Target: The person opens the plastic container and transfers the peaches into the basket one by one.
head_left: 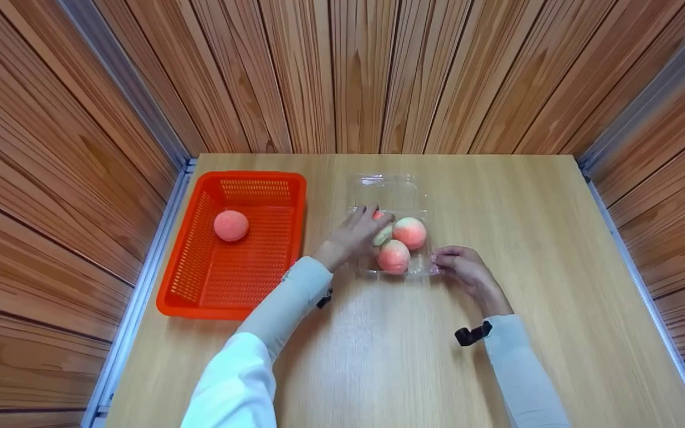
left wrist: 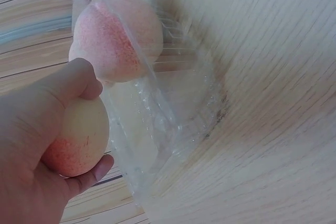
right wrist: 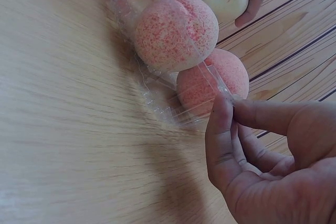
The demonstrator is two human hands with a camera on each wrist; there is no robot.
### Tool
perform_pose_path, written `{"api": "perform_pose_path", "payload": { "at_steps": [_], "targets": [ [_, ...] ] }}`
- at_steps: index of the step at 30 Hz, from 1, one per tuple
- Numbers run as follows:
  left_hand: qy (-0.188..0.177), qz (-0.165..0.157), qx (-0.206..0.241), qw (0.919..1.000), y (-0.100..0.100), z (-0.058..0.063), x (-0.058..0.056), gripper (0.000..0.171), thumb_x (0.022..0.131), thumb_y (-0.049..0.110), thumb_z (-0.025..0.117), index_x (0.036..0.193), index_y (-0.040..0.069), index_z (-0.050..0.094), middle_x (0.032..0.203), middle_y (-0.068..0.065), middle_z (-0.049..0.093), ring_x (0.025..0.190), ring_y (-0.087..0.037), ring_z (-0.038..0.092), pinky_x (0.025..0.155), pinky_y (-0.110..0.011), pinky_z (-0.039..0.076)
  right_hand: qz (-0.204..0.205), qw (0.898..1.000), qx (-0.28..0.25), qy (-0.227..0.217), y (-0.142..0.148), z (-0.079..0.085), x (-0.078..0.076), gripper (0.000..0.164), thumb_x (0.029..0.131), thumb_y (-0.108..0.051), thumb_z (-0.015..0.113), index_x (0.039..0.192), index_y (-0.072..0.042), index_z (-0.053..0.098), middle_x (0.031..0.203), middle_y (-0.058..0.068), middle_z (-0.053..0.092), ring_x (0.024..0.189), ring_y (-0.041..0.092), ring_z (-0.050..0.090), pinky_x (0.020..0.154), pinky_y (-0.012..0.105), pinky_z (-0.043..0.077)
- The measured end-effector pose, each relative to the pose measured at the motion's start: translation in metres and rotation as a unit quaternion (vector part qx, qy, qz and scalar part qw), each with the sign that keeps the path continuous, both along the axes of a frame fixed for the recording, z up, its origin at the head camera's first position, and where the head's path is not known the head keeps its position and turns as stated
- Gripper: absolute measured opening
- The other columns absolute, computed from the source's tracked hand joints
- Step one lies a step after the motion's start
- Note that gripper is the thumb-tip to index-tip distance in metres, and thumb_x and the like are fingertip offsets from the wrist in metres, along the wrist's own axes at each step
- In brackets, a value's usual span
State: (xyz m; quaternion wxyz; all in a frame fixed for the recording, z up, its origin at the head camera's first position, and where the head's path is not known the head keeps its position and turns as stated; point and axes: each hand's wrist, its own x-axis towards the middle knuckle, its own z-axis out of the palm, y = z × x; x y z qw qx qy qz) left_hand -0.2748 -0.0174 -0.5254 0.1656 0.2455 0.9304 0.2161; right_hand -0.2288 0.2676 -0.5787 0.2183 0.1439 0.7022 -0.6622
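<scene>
wood-plank walls [head_left: 363, 77] rise around your work, on the far side and to the left and right. in front of you is the wooden table [head_left: 342, 368]. on its left sits the red-orange basket [head_left: 301, 238], with perforated sides. to the basket's right, apart from it, lies the clear container [head_left: 385, 193], its lid folded back on the far side. your pale sleeves [head_left: 286, 303] come in from the near edge.

your left hand [head_left: 357, 233] is over the container's left part, thumb and fingers curled round the held peach [left wrist: 81, 135]; you can't tell whether that peach touches the container's floor. your right hand [head_left: 466, 267] pinches the container's near right corner between thumb and fingertips. two peaches [head_left: 409, 233] rest in the container, just beside each other, to the right of the held one. the lone pink peach [head_left: 231, 226] lies in the basket, towards its far left. smallest is the black clip [head_left: 472, 335] at your right wrist.
</scene>
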Motion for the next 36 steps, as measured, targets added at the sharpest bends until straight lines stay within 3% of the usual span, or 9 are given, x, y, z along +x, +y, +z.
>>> {"api": "perform_pose_path", "payload": {
  "at_steps": [13, 18, 25, 36],
  "targets": [
    [0.024, -0.007, -0.024, 0.9994, -0.001, 0.009, 0.002, 0.08, 0.096, 0.017, 0.079, 0.163, 0.031, 0.04, 0.176, -0.02, 0.022, 0.163, -0.047, 0.02, 0.129, -0.064, 0.024, 0.008, 1.0, 0.006, 0.008, 0.002, 0.0, 0.0, 0.033, 0.104, -0.001, 0.062, 0.134, 0.012, 0.059, 0.098, -0.001, 0.071, 0.095, 0.015, 0.07, 0.081, 0.022, 0.061],
    [0.017, -0.006, -0.018, 0.9997, -0.003, 0.011, 0.003, 0.081, 0.096, 0.018, 0.08, 0.165, 0.031, 0.039, 0.177, -0.019, 0.02, 0.164, -0.046, 0.017, 0.13, -0.065, 0.023, 0.005, 1.0, 0.005, 0.008, 0.001, 0.0, 0.0, 0.031, 0.103, -0.001, 0.063, 0.132, 0.012, 0.061, 0.098, 0.0, 0.071, 0.093, 0.014, 0.069, 0.081, 0.023, 0.061],
    [0.07, -0.034, -0.041, 0.9961, -0.006, 0.014, 0.001, 0.074, 0.097, 0.023, 0.08, 0.161, 0.027, 0.044, 0.172, -0.023, 0.03, 0.159, -0.05, 0.028, 0.125, -0.062, 0.034, 0.003, 1.0, -0.005, 0.007, 0.0, 0.001, 0.0, 0.034, 0.102, -0.002, 0.066, 0.132, 0.012, 0.06, 0.096, -0.001, 0.073, 0.089, 0.011, 0.071, 0.081, 0.023, 0.061],
    [0.054, -0.018, -0.056, 0.9968, -0.01, 0.021, 0.002, 0.076, 0.1, 0.03, 0.076, 0.165, 0.029, 0.038, 0.174, -0.022, 0.025, 0.16, -0.05, 0.025, 0.126, -0.063, 0.032, 0.002, 1.0, 0.0, 0.003, 0.001, 0.002, 0.001, 0.03, 0.103, -0.002, 0.064, 0.131, 0.009, 0.062, 0.097, 0.0, 0.072, 0.092, 0.012, 0.071, 0.085, 0.026, 0.062]
  ]
}}
